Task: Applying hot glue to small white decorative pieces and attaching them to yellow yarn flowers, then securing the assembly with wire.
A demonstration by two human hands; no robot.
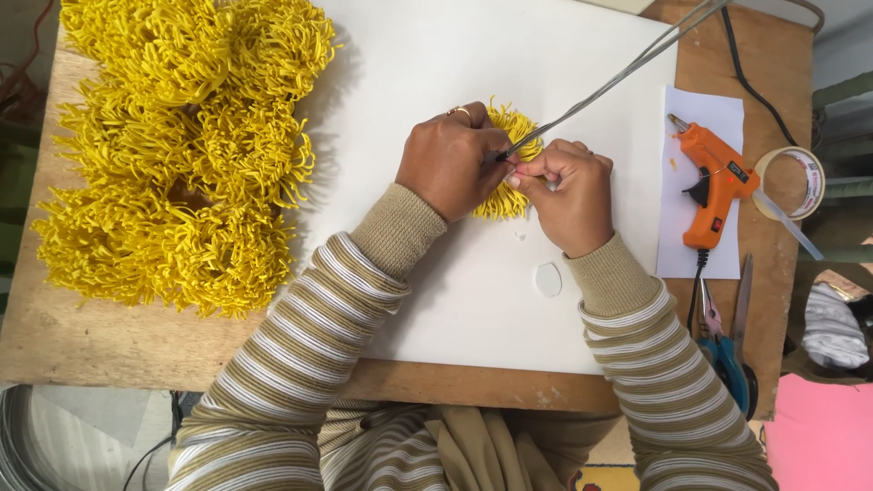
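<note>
I see a yellow fringed flower [506,195] lying on the white board [473,55], a little far of the board's middle, with both hands bunched over it. Only its frilly edges show, above and below the fingers. A long grey wire [618,77] runs from the flower's centre up and away to the far right, past the board's edge. My left hand [447,162] covers the flower's left half, a ring on one finger, its fingertips closed on the near end of the wire. My right hand [568,193] sits just beside it, touching, fingers curled shut and pinching the flower at the same spot where the wire enters. I cannot tell how much of the wire is already inside the flower.

On the board, near of the hands, lies a small white oval scrap [547,279]. To the left, a big heap of finished yellow flowers [182,155] spreads over the wooden table [82,336] and onto the board's left edge. To the right, an orange glue gun [714,182] rests on a white paper sheet [705,109], its black cord running near. Further right is a roll of tape [793,182]. Near of the gun lie blue-handled scissors [732,350] and pliers [710,318].
</note>
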